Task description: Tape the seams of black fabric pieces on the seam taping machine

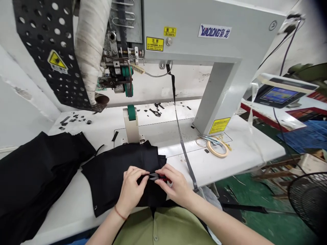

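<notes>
Head view shows, at 6 o'clock on the tabletop [230, 160], the left hand [131, 189] pinching a fold of the black fabric [114, 177] while the right hand [176, 185] grips red-handled snips [156, 176], blades so near the fingertips that a slip might nick skin or cloth.

I am wearing the single camera on my head; it is looking forward and down across my green shirt [163, 229] onto the white table [224, 163]. It is sitting close. My left hand [131, 189] and right hand [176, 185], at the black cloth [112, 173] and the snips [159, 177], are occupying the lower centre, forearms entering from the bottom edge. The machine [194, 47] is facing me dead ahead, its top running out of frame. The wide view is bending at the margins, taking in the screen [278, 94], fan [309, 200] and green floor [268, 224] on my right.
</notes>
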Action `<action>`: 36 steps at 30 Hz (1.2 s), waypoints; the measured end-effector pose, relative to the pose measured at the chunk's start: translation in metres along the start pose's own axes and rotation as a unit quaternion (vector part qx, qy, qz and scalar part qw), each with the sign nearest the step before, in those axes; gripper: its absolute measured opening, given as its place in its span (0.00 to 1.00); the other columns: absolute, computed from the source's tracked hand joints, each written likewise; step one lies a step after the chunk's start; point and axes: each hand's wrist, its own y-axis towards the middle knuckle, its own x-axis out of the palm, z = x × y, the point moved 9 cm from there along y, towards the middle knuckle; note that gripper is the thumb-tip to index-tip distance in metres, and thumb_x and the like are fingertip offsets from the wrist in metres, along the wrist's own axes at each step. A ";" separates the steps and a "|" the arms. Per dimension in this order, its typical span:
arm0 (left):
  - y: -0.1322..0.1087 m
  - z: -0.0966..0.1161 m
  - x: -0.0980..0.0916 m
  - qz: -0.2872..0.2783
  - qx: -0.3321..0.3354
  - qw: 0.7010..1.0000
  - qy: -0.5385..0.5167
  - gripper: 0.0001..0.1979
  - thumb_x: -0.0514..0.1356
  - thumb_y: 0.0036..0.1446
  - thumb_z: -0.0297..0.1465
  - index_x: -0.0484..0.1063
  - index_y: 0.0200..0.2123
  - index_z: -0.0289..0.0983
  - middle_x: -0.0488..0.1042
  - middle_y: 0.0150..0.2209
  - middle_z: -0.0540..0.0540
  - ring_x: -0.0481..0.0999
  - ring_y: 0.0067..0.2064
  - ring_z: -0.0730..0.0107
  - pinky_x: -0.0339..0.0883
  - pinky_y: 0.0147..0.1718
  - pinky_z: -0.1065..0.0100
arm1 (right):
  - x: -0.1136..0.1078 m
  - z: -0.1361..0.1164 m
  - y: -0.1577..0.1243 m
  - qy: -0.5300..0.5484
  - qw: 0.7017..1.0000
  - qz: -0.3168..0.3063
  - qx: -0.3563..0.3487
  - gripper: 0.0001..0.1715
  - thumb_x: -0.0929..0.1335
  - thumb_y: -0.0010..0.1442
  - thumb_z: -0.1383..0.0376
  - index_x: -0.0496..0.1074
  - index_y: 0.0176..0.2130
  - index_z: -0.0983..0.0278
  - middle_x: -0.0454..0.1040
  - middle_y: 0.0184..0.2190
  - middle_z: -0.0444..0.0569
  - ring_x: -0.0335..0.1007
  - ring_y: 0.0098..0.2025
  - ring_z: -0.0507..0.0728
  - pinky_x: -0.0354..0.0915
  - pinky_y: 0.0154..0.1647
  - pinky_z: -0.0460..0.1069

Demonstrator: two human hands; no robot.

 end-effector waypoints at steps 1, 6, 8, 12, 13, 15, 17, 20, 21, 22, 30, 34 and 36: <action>0.001 -0.002 -0.001 0.000 -0.019 1.000 -0.011 0.05 0.57 0.57 0.33 0.74 0.35 0.45 0.75 0.35 0.53 0.69 0.43 0.67 0.60 0.43 0.61 | 0.001 0.000 0.002 -0.016 1.000 -0.002 0.003 0.11 0.65 0.61 0.63 0.70 0.44 0.63 0.68 0.34 0.49 0.67 0.31 0.52 0.64 0.31 0.47; 0.002 -0.012 0.000 0.020 -0.067 0.996 -0.055 0.05 0.61 0.52 0.32 0.72 0.35 0.43 0.73 0.35 0.52 0.72 0.39 0.69 0.61 0.43 0.62 | 0.007 0.000 0.017 -0.089 0.994 -0.067 0.010 0.11 0.64 0.61 0.60 0.72 0.40 0.63 0.70 0.32 0.48 0.67 0.31 0.52 0.62 0.30 0.47; 0.001 -0.013 0.001 0.024 -0.067 0.995 -0.068 0.07 0.61 0.52 0.31 0.71 0.37 0.42 0.73 0.35 0.52 0.73 0.39 0.70 0.61 0.43 0.62 | 0.010 0.000 0.021 -0.112 0.990 -0.087 0.009 0.12 0.64 0.61 0.59 0.72 0.39 0.63 0.70 0.32 0.48 0.67 0.31 0.52 0.61 0.30 0.46; 0.001 -0.014 0.002 0.020 -0.070 0.995 -0.074 0.09 0.61 0.51 0.30 0.71 0.38 0.42 0.73 0.35 0.52 0.73 0.39 0.70 0.61 0.44 0.62 | 0.016 -0.001 0.028 -0.137 0.983 -0.120 0.007 0.12 0.64 0.61 0.58 0.73 0.38 0.62 0.71 0.31 0.47 0.67 0.30 0.52 0.59 0.30 0.46; 0.000 -0.014 0.001 0.018 -0.071 0.995 -0.074 0.09 0.61 0.51 0.29 0.71 0.38 0.42 0.73 0.35 0.52 0.73 0.39 0.70 0.61 0.44 0.62 | 0.017 -0.001 0.029 -0.137 0.983 -0.125 0.008 0.12 0.64 0.61 0.58 0.73 0.38 0.62 0.71 0.31 0.47 0.67 0.30 0.52 0.58 0.30 0.46; 0.000 -0.013 0.001 0.017 -0.070 0.994 -0.077 0.10 0.60 0.50 0.28 0.71 0.38 0.42 0.73 0.36 0.52 0.73 0.39 0.70 0.61 0.44 0.62 | 0.019 -0.001 0.030 -0.134 0.982 -0.132 0.009 0.12 0.64 0.61 0.58 0.73 0.37 0.62 0.71 0.31 0.47 0.67 0.31 0.52 0.58 0.30 0.46; 0.000 -0.012 0.000 0.018 -0.068 0.995 -0.077 0.09 0.60 0.50 0.28 0.71 0.38 0.42 0.73 0.36 0.51 0.73 0.39 0.69 0.60 0.44 0.62 | 0.020 -0.001 0.031 -0.129 0.983 -0.133 0.012 0.11 0.64 0.61 0.59 0.73 0.36 0.62 0.72 0.31 0.47 0.67 0.31 0.52 0.57 0.30 0.46; 0.000 -0.011 0.000 0.017 -0.062 0.995 -0.075 0.09 0.60 0.51 0.29 0.71 0.38 0.41 0.73 0.35 0.51 0.73 0.39 0.68 0.61 0.43 0.61 | 0.020 0.003 0.032 -0.113 0.984 -0.135 0.024 0.10 0.65 0.60 0.59 0.72 0.33 0.62 0.72 0.30 0.46 0.66 0.30 0.52 0.57 0.29 0.46; 0.000 -0.010 0.000 0.016 -0.059 0.995 -0.075 0.09 0.60 0.52 0.30 0.71 0.38 0.41 0.73 0.35 0.50 0.73 0.39 0.68 0.61 0.43 0.61 | 0.020 0.004 0.032 -0.105 0.985 -0.135 0.031 0.09 0.65 0.60 0.60 0.72 0.33 0.62 0.72 0.29 0.45 0.66 0.30 0.52 0.57 0.30 0.46; 0.000 -0.010 0.001 0.015 -0.057 0.995 -0.074 0.09 0.60 0.52 0.30 0.71 0.38 0.41 0.73 0.35 0.50 0.73 0.39 0.68 0.61 0.43 0.61 | 0.021 0.006 0.032 -0.093 0.986 -0.136 0.038 0.09 0.66 0.59 0.60 0.72 0.32 0.61 0.71 0.29 0.45 0.66 0.30 0.52 0.57 0.30 0.46; 0.000 -0.014 0.003 0.015 -0.058 0.995 -0.076 0.10 0.60 0.51 0.28 0.71 0.38 0.41 0.73 0.35 0.50 0.73 0.39 0.67 0.61 0.43 0.61 | 0.020 0.010 0.029 -0.036 0.987 -0.146 0.061 0.08 0.68 0.56 0.60 0.71 0.34 0.62 0.71 0.31 0.45 0.66 0.31 0.52 0.59 0.30 0.46; 0.001 -0.014 0.004 0.013 -0.063 0.995 -0.073 0.09 0.60 0.51 0.29 0.71 0.38 0.42 0.73 0.36 0.51 0.73 0.39 0.68 0.60 0.44 0.61 | 0.019 0.013 0.030 -0.047 0.986 -0.143 0.072 0.08 0.68 0.56 0.60 0.71 0.34 0.62 0.72 0.31 0.45 0.67 0.31 0.52 0.59 0.30 0.46; 0.001 -0.014 0.004 0.012 -0.065 0.995 -0.071 0.10 0.60 0.51 0.29 0.71 0.39 0.41 0.73 0.36 0.51 0.73 0.40 0.68 0.60 0.44 0.61 | 0.021 0.013 0.032 -0.047 0.986 -0.145 0.072 0.08 0.68 0.56 0.60 0.71 0.33 0.62 0.72 0.30 0.45 0.66 0.31 0.52 0.59 0.30 0.46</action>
